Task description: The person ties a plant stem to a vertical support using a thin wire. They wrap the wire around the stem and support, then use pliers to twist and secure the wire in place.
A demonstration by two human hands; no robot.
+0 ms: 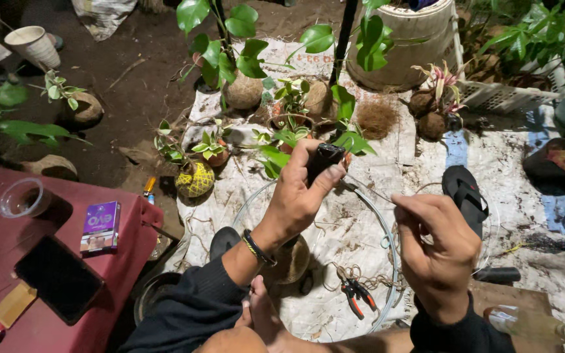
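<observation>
A dirty white sheet [367,216] covers the dirt ground [132,72]. On it lie moss-ball plants [194,176] toward its far edge, a black sandal [465,196] toward its right edge, and red-handled pliers [356,297] with a wire hoop [387,242] near its near edge.

Over a soiled white ground sheet [361,229], the left hand [299,189] grips a small black tool [324,159], while the right hand [436,245] pinches a thin wire [367,191] that runs to the tool's tip. Red-handled pliers [356,295] lie near the sheet's near edge, moss-ball plants [195,178] crowd its far-left part, and a black sandal [465,195] rests toward its right edge.
</observation>
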